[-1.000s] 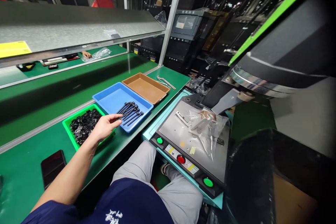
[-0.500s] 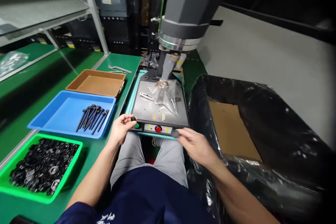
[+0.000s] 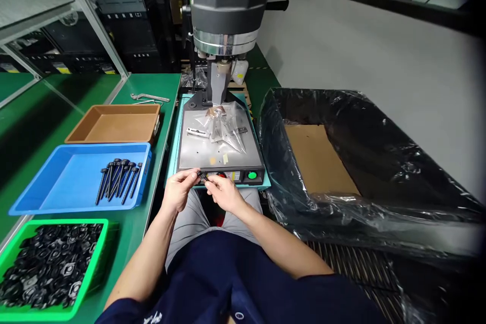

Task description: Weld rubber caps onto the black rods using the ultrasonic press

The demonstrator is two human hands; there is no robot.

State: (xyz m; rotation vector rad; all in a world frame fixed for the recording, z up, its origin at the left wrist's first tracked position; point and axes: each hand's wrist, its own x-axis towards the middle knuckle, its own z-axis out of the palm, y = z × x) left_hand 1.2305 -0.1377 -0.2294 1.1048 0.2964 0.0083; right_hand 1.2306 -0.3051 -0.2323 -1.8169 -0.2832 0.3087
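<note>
My left hand [image 3: 178, 190] and my right hand [image 3: 223, 192] meet in front of the press machine's control panel [image 3: 231, 176], both pinching a small black part [image 3: 202, 176] between their fingertips. Behind them lies the machine's grey metal plate [image 3: 212, 149] with a clear plastic bag [image 3: 224, 124] and a small metal piece on it, under the press head [image 3: 224, 15]. To my left, a blue tray [image 3: 68, 182] holds several black pins [image 3: 117, 179], and a green tray [image 3: 89, 268] is full of small black parts [image 3: 45, 268].
A brown tray [image 3: 114, 124] sits beyond the blue one, with a metal tool [image 3: 150, 97] behind it on the green bench. On the right stands a large cardboard box lined with black plastic [image 3: 341, 162]. A shelf post [image 3: 91, 20] rises at the left.
My left hand left the trays and came to the machine's front carrying the small black part. My right hand came in and joined it on the part. My view swung right.
</note>
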